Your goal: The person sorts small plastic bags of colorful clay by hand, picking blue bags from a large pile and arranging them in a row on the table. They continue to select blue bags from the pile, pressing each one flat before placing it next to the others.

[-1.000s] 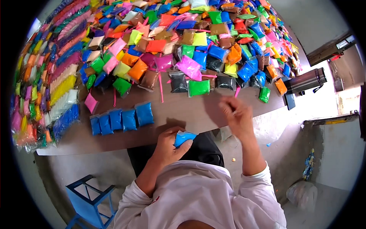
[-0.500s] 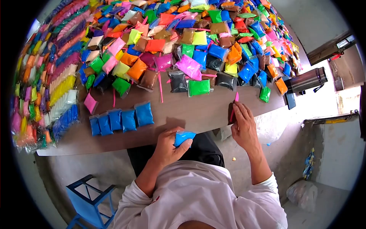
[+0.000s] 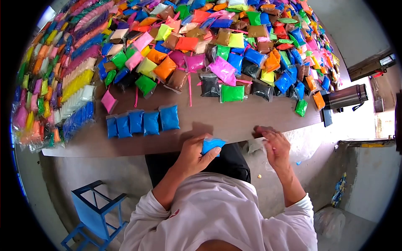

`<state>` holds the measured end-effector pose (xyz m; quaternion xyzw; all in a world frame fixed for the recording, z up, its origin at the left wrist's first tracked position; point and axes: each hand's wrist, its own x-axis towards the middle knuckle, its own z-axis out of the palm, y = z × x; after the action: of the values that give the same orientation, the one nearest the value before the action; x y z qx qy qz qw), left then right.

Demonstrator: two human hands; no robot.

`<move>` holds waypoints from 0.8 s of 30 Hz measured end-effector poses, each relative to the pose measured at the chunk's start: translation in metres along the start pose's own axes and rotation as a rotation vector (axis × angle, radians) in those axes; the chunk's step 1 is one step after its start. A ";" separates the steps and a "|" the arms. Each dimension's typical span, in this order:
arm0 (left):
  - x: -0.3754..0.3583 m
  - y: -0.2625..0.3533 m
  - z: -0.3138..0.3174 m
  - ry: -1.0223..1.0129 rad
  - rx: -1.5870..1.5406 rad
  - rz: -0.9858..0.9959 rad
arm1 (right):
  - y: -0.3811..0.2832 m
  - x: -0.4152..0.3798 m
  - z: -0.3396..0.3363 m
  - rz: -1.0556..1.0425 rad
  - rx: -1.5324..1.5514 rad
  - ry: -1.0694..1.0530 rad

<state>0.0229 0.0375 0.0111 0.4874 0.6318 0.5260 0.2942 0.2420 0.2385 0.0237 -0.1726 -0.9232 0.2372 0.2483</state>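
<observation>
Brown tabletop (image 3: 234,121) fills the upper view, its far half buried under a heap of small colour packets (image 3: 217,46) (pink, green, orange, black, brown, blue, etc.). Landmark: the row of five blue packets (image 3: 142,122) lying side by side near the table's front edge.

Right of that row and a bit nearer the person, just off the table edge, the left hand (image 3: 193,154) is wrapped round a blue packet (image 3: 211,144): thumb on one side, fingers curled over the other, pinching it firmly. It is a bright blue filling in a clear glossy plastic pouch, same look as those in the row.

Further right again, the right hand (image 3: 276,144) sits at the table edge with fingertips bunched together; it may be pinching something thin, but the view is too blurred to tell.

Handling, as a judgement: the packet looks light and soft, w/ a filling that gives under the fingers, and the film is prob. slippery. Best held across the plump middle, thumb vs. fingers, not by the thin sealed edge.

Left of the row, sorted stacks (image 3: 71,90) of packets line the table's side. Far right of it, a dark metal flask (image 3: 345,97) lies by the corner; below the row, a blue stool (image 3: 98,209) stands on the floor.
</observation>
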 end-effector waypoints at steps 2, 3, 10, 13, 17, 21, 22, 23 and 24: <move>-0.002 -0.002 0.001 -0.006 0.044 0.000 | -0.013 -0.007 0.008 0.315 0.388 0.052; -0.005 -0.002 0.002 -0.009 0.044 -0.006 | -0.028 0.003 0.007 0.360 0.621 0.151; -0.005 -0.004 0.001 -0.009 0.041 -0.045 | -0.074 0.042 0.013 0.185 0.877 0.136; -0.005 -0.002 0.002 -0.004 0.046 -0.069 | -0.076 0.048 0.017 0.130 0.848 0.009; -0.003 -0.002 0.001 -0.009 0.051 -0.049 | -0.080 0.049 0.025 0.130 0.832 -0.016; -0.003 -0.002 0.001 0.007 0.072 -0.029 | -0.078 0.048 0.031 0.146 0.812 0.003; -0.003 -0.001 0.001 0.014 0.084 -0.023 | -0.079 0.048 0.030 0.147 0.811 0.003; -0.003 0.000 0.001 0.020 0.096 -0.017 | -0.079 0.048 0.030 0.159 0.800 0.000; -0.003 0.000 0.001 0.020 0.094 -0.017 | -0.079 0.048 0.029 0.172 0.789 -0.003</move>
<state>0.0247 0.0355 0.0104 0.4901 0.6627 0.4981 0.2692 0.1708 0.1839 0.0609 -0.1402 -0.7439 0.5936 0.2732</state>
